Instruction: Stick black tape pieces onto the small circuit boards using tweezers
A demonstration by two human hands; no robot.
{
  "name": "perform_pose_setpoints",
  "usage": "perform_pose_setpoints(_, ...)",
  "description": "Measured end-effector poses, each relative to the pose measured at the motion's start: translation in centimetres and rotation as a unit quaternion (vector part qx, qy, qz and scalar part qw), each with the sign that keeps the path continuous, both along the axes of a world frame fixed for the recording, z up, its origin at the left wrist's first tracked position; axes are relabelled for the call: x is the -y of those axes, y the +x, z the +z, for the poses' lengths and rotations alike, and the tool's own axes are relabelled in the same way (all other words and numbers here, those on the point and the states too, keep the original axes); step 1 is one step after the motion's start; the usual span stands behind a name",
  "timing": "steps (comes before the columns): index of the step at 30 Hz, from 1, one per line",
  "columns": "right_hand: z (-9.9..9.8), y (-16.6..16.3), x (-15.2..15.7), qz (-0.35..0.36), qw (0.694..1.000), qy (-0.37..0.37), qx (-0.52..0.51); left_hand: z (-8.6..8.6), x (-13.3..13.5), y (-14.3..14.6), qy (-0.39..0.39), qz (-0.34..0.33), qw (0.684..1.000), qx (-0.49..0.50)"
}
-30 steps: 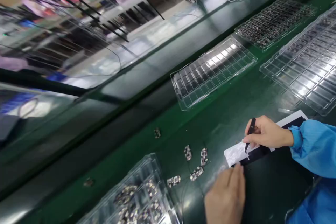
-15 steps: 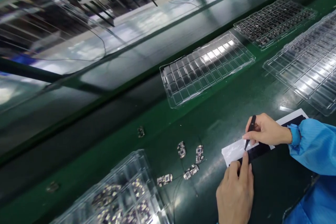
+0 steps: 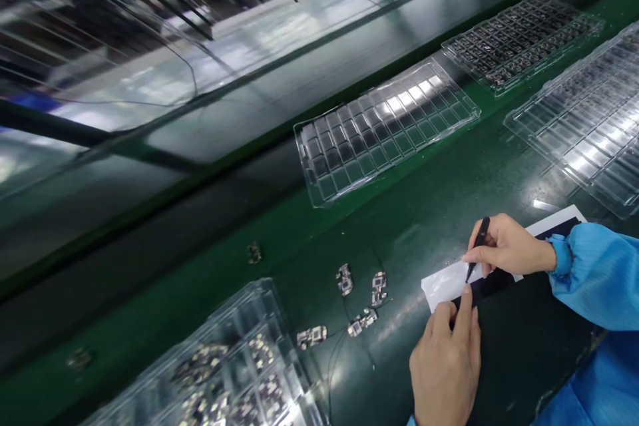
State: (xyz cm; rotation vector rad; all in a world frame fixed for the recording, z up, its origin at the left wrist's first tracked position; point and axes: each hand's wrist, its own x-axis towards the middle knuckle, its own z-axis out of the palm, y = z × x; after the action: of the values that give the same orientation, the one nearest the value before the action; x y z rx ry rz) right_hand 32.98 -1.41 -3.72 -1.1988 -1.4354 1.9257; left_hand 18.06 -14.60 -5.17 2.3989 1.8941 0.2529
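Note:
My right hand (image 3: pixel 504 246), in a blue sleeve, pinches slim black tweezers (image 3: pixel 481 239). Their tip points down onto a white strip with a black layer (image 3: pixel 492 286), which lies slantwise on the green work surface. My left hand (image 3: pixel 444 363) rests at the near edge of the strip, its index finger stretched out beside the tweezer tip and the other fingers bent. Its fingertips touch the strip; the palm is turned down. Left of the strip lie several small circuit boards (image 3: pixel 362 323) with thin dark wires.
A clear tray (image 3: pixel 272 306) of small boards stands at lower left. Beyond my hands lie a clear compartment tray (image 3: pixel 389 126), a filled tray (image 3: pixel 524 40) and stacked clear trays (image 3: pixel 594 113). Single boards (image 3: pixel 254 253) lie farther left. A long raised ledge (image 3: pixel 239 106) runs behind.
The view has shifted slightly, so the trays and loose boards sit a little differently in the picture. Both hands keep nearly the same place on the strip.

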Motion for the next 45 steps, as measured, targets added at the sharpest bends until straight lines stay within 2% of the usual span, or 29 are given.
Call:
perform_pose_setpoints(4, 0.2, 0.2, -0.1, -0.012, 0.999, -0.029, -0.013, 0.7, 0.5, 0.2, -0.029, 0.013, 0.999, 0.037)
perform_pose_setpoints(7, 0.3, 0.4, -0.1, -0.024, 0.999, -0.035, -0.013, 2.1, 0.2, -1.0, -0.098, 0.019, 0.989, 0.105)
perform_pose_setpoints(9, 0.0, 0.5, -0.2, -0.023, 0.999, -0.036, -0.022, 3.2, -0.8, -3.0, -0.122, 0.049, 0.983, 0.132)
perform_pose_setpoints(12, -0.4, 0.4, -0.2, -0.016, 0.998, -0.039, -0.040, 4.4, -3.3, -7.2, -0.104, 0.128, 0.979, 0.119)
perform_pose_setpoints(15, -0.3, 0.0, -0.2, -0.034, 0.996, -0.054, -0.061, 4.6, -5.9, -10.9, -0.125, 0.187, 0.970, 0.095)
perform_pose_setpoints(17, 0.0, -0.2, -0.3, -0.051, 0.992, -0.069, -0.088, 4.4, -7.6, -12.3, -0.138, 0.208, 0.965, 0.087)
perform_pose_setpoints(19, 0.5, -0.3, -0.9, -0.057, 0.988, -0.076, -0.125, 4.1, -9.7, -12.8, -0.131, 0.210, 0.965, 0.083)
perform_pose_setpoints(21, 1.2, 0.0, -1.7, -0.068, 0.983, -0.065, -0.157, 3.9, -12.4, -12.4, -0.109, 0.181, 0.974, 0.078)
perform_pose_setpoints(24, 2.3, 0.8, -2.8, -0.088, 0.976, -0.044, -0.195, 3.3, -17.8, -10.2, -0.063, 0.097, 0.992, 0.053)
perform_pose_setpoints(26, 2.9, 1.4, -3.2, -0.101, 0.970, -0.037, -0.218, 2.8, -21.9, -8.6, -0.042, 0.068, 0.997, 0.018)
perform_pose_setpoints(29, 3.5, 2.0, -3.8, -0.113, 0.962, -0.041, -0.244, 1.9, -27.1, -7.7, -0.035, 0.087, 0.995, -0.028)
perform_pose_setpoints(31, 3.9, 2.1, -3.9, -0.109, 0.958, -0.061, -0.259, 1.6, -28.8, -8.3, -0.052, 0.118, 0.990, -0.049)
perform_pose_setpoints(33, 4.2, 2.0, -3.8, -0.104, 0.953, -0.089, -0.272, 1.5, -28.7, -9.6, -0.076, 0.147, 0.984, -0.071)
perform_pose_setpoints(37, 4.7, 1.9, -3.5, -0.100, 0.948, -0.126, -0.275, 1.8, -25.9, -11.7, -0.107, 0.172, 0.974, -0.105)
perform_pose_setpoints(42, 4.7, 2.2, -3.2, -0.089, 0.947, -0.126, -0.281, 2.2, -22.8, -10.1, -0.096, 0.194, 0.968, -0.127)
perform_pose_setpoints(45, 4.7, 2.9, -2.7, -0.088, 0.955, -0.098, -0.267, 3.5, -22.0, -9.3, -0.107, 0.206, 0.967, -0.109)
